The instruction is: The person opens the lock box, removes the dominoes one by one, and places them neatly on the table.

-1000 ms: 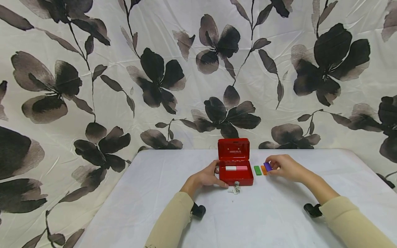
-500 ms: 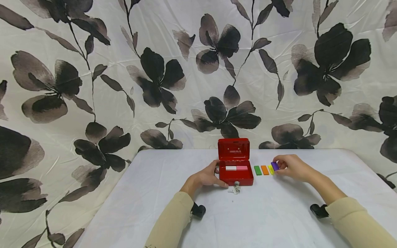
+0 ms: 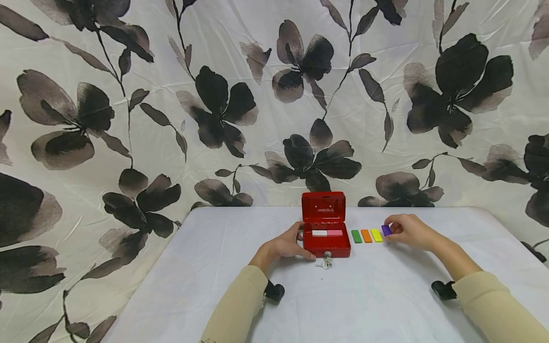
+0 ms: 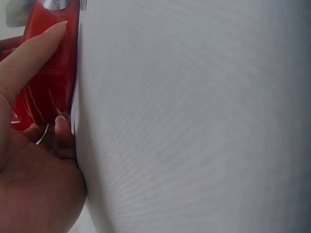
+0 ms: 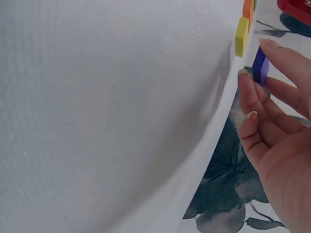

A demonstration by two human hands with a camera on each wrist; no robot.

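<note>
A red metal cash box (image 3: 327, 246) stands with its lid up and holds a white block (image 3: 319, 233) and a pink block (image 3: 335, 233) side by side. My left hand (image 3: 286, 243) grips the box at its left side, thumb along the front wall, as the left wrist view also shows on the red wall (image 4: 48, 87). Between thumb and fingers, my right hand (image 3: 409, 231) pinches a purple block (image 5: 261, 65), tilted. Left of that hand, a green block (image 3: 356, 236), an orange block (image 3: 366, 236) and a yellow block (image 3: 376, 235) lie in a row.
A lock with small keys (image 3: 327, 261) hangs at the box's front. The white-covered table (image 3: 343, 305) reaches back to a floral cloth (image 3: 231, 143) behind it. Each wrist wears a black camera, such as the right one (image 3: 443, 290).
My right hand has moved right with the purple block, from over the orange block past the yellow one, which now shows fully. My left hand keeps its grip on the box.
</note>
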